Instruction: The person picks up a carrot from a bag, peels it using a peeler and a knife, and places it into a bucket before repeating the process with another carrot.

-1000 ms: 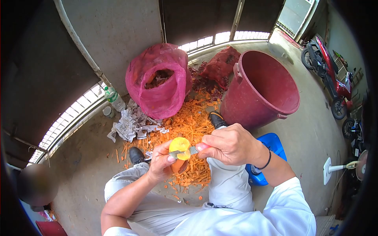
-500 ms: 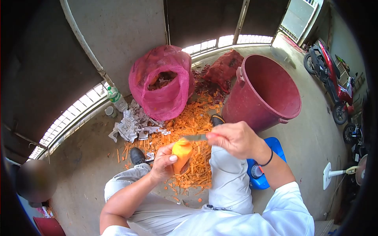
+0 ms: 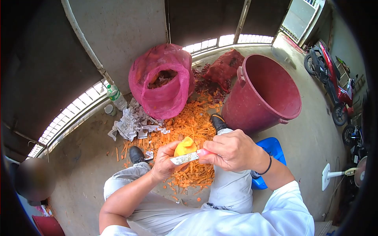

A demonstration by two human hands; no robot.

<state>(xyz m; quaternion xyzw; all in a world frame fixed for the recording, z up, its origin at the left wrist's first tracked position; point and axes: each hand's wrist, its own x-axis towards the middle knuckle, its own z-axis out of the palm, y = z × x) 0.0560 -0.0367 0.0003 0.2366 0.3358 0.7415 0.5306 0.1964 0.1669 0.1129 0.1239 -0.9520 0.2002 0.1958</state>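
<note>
My left hand (image 3: 163, 160) is wrapped round a thick orange-yellow vegetable (image 3: 184, 149), with a curl of peel standing at its top. The fingers of my right hand (image 3: 232, 150) are closed on the pinkish-red handle of a knife (image 3: 184, 158). Its wide blade, speckled with bits, lies across the front of the vegetable and points left. Below both hands, orange peelings (image 3: 193, 175) cover the floor between my shoes. The lower part of the vegetable is hidden behind the blade and my hand.
A pink mesh sack (image 3: 159, 100) stands ahead, beside crumpled paper (image 3: 132, 122) and a plastic bottle (image 3: 117, 96). Right of it are a red sack (image 3: 226, 69) and a large maroon tub (image 3: 248, 102). A blue container (image 3: 275, 149) sits by my right leg; a motorcycle (image 3: 334, 86) is far right.
The knife has moved down and left from the vegetable's top to its front, its blade face now showing. My right hand has lowered and come nearer my left hand.
</note>
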